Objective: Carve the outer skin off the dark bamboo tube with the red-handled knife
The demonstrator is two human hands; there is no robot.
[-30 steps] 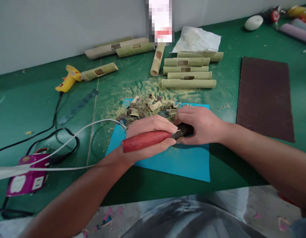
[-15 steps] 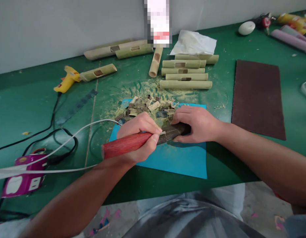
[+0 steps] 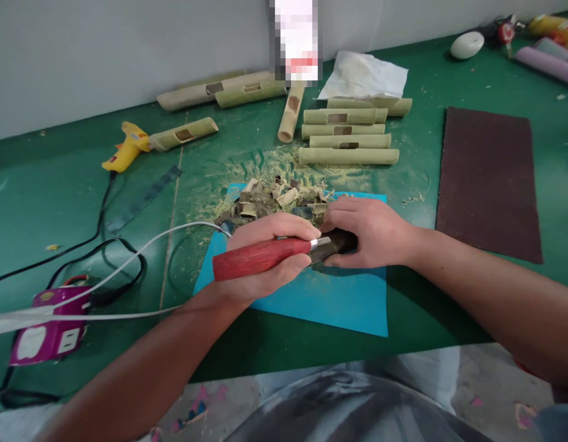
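My left hand is wrapped round the red wooden handle of a carving tool, its metal ferrule pointing right. My right hand is closed over a dark bamboo piece and presses it down on a blue mat. The tool's tip meets the dark piece between my two hands; the blade itself is hidden. A heap of bamboo chips lies just beyond my hands on the mat's far edge.
Several notched bamboo tubes lie in a row behind, more by the wall. A yellow glue gun, black and white cables and a purple power strip are left. Brown sandpaper sheet right. White tissue at back.
My left hand drew the red-handled tool back to the left half a second ago, then pushed it right again toward the dark piece. My right hand stayed put.
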